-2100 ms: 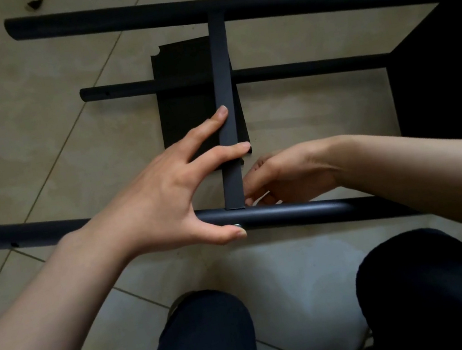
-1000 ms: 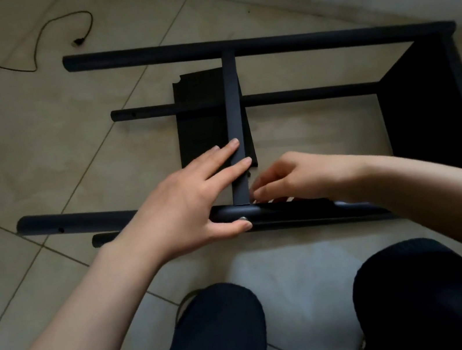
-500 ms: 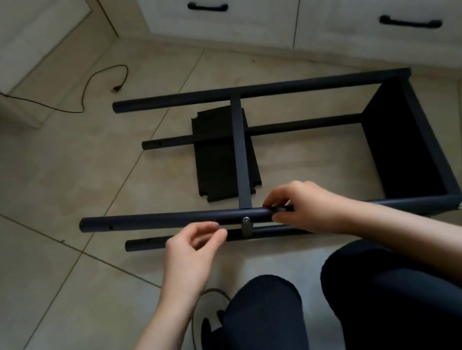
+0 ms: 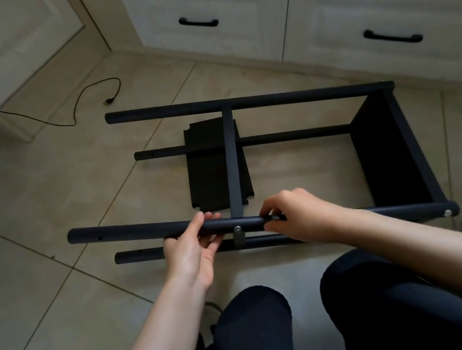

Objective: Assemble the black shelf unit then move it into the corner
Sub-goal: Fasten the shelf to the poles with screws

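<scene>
Two hands grip shelf unit's [image 4: 384, 146] near tube [image 4: 141, 230] | left hand [image 4: 193, 250] | right hand [image 4: 294, 214]

Beige tiled floor [image 4: 35, 238] with thin dark grout lines runs up to a row of cream panelled drawers [image 4: 352, 32] fitted with curved black bar handles [image 4: 198, 22]. A cream cabinet door [image 4: 2, 39] stands at the left. A thin black cable [image 4: 82, 98] loops across the tiles, ending in a small plug [image 4: 108, 101].
</scene>
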A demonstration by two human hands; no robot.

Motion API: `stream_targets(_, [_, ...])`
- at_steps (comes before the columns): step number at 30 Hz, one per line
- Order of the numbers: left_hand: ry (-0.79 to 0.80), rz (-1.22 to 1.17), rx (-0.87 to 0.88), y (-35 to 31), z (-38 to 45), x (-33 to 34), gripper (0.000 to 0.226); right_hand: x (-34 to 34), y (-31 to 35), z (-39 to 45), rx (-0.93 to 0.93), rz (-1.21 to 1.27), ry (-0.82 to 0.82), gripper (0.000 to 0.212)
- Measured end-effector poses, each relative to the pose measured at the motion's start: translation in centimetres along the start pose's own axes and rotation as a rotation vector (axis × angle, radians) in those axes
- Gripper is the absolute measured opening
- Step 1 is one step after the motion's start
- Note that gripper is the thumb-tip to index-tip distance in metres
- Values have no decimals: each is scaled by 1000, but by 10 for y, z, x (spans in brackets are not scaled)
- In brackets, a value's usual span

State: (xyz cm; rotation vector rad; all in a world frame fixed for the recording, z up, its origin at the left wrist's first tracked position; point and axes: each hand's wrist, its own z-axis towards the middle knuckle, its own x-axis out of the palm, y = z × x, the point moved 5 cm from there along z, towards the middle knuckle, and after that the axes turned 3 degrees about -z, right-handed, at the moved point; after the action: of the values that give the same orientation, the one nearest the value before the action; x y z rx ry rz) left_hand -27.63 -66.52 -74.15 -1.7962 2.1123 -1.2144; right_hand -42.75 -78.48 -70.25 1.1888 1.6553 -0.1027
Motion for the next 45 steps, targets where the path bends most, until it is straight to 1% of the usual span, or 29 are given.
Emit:
stream_targets(4, [22, 11, 51, -11, 1, 9, 47, -12, 1, -1, -30, 6, -24, 25])
stream_targets(9, [50, 44, 30, -26, -5, 24, 52, -26, 6, -6, -42, 2, -11, 25])
stream_targets(13, [89, 74, 78, -47, -16, 44, 50, -49, 13, -11, -45, -28, -28, 23])
stream_targets(17, [167, 145, 134, -70, -36, 76, 52, -84, 18, -25, -14, -39, -49, 24])
stream_targets(22, [313, 309, 184, -101, -73, 128, 55, -126, 24, -53, 29, -56, -78, 25])
stream_targets(24, [375, 384, 214, -113, -94, 150, 52, -140, 26, -68, 48, -41, -104, 25])
stream_targets(27, [453, 502, 262, -125, -126, 179, 46, -150, 25, -93, 54, 51, -163, 23])
stream_targets(30, [500, 595, 304, -126, -154, 201, 39, -151, 18, -119, 51, 210, -224, 15])
stream_targets(37, [605, 809, 384, -99, -204, 220, 39, -127, -1, -167, 84, 577, -301, 12])
stream_targets(41, [637, 890, 462, -88, -227, 214, 34, -112, -7, -178, 117, 755, -259, 8])
stream_targets(43, [668, 927, 509, -85, -236, 207, 29, -107, -9, -181, 123, 767, -200, 9])
stream_targets(45, [704, 986, 548, -83, -243, 201, 28, -107, -14, -184, 118, 724, -116, 12])
